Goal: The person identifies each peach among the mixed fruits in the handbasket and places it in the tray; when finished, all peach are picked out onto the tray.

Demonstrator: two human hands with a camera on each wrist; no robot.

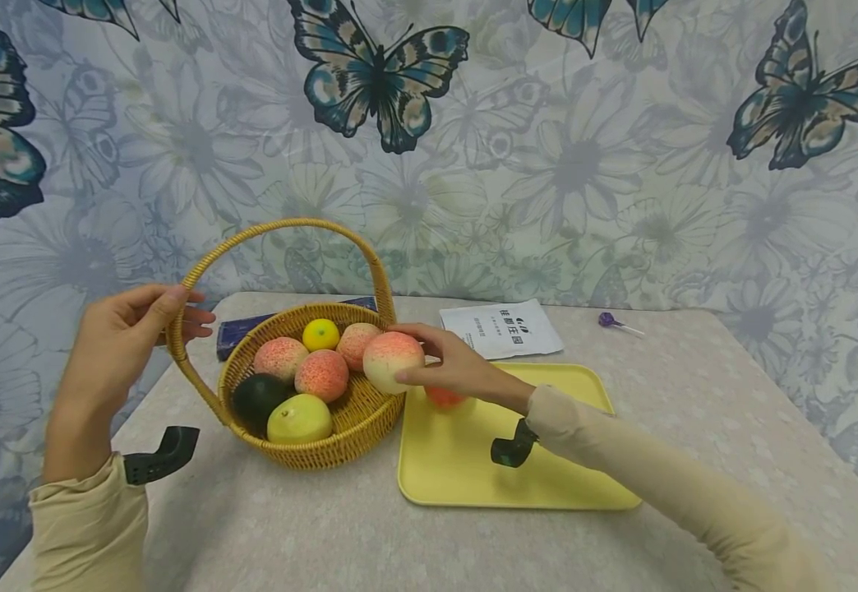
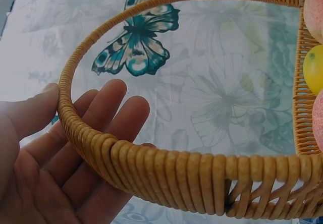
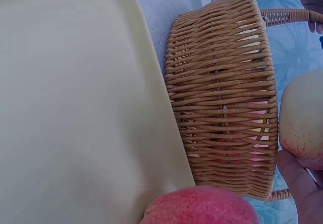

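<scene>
My left hand (image 1: 129, 333) holds the side of the wicker basket's handle (image 2: 146, 166), thumb on one side and fingers on the other. At the basket's right rim (image 1: 392, 415), my right hand (image 1: 466, 366) grips a pale peach with a red blush (image 1: 392, 362), which overlaps the rim in the head view. Inside the basket are several fruits: speckled peaches (image 1: 321, 376), a small yellow fruit (image 1: 321, 335), a dark green fruit (image 1: 260, 399) and a yellow-green one (image 1: 299, 421). Under my right hand a red fruit (image 3: 202, 206) lies on the yellow tray (image 1: 518, 481), partly hidden in the head view.
The tray lies right beside the basket. Behind it is a white packet with dark print (image 1: 506, 329). A purple lollipop (image 1: 606, 320) lies at the back right, and a dark blue flat item (image 1: 240, 333) sits behind the basket. A butterfly-patterned cloth (image 1: 577, 164) hangs behind the table.
</scene>
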